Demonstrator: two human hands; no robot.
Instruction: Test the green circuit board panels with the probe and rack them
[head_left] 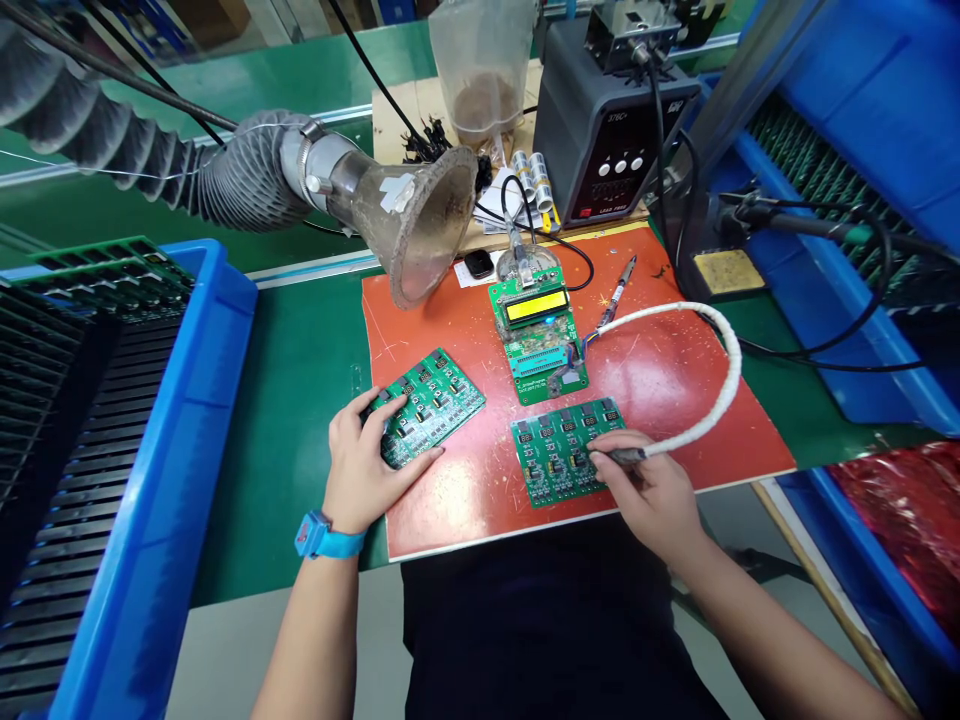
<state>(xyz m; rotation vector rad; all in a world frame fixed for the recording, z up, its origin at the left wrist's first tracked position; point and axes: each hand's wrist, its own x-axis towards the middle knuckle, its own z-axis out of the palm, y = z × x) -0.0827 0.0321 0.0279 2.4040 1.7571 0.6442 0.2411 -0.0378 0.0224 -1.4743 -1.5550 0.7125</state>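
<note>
My left hand [363, 462], a blue band on its wrist, grips the left corner of a green circuit board panel [442, 408], which looks like more than one layer. Its thumb lies along the near edge and its fingers reach over the top. Pinched in my right hand [654, 497] is a probe [627, 455] on a white-sleeved cable [731, 365]. The probe's tip points at the right side of a second circuit board panel [551, 460]; whether it touches is hidden by my fingers. Behind that panel lies a programmer board [536, 340] with a lit yellow display, wired to the cable.
A fume extraction funnel [431, 225] hangs over the red mat [457, 510]. At the back stands a soldering station [611, 130], with a pen-like tool [619, 290] before it. Blue bins [150, 500] with slotted boards flank the bench. A yellow sponge [727, 270] sits right.
</note>
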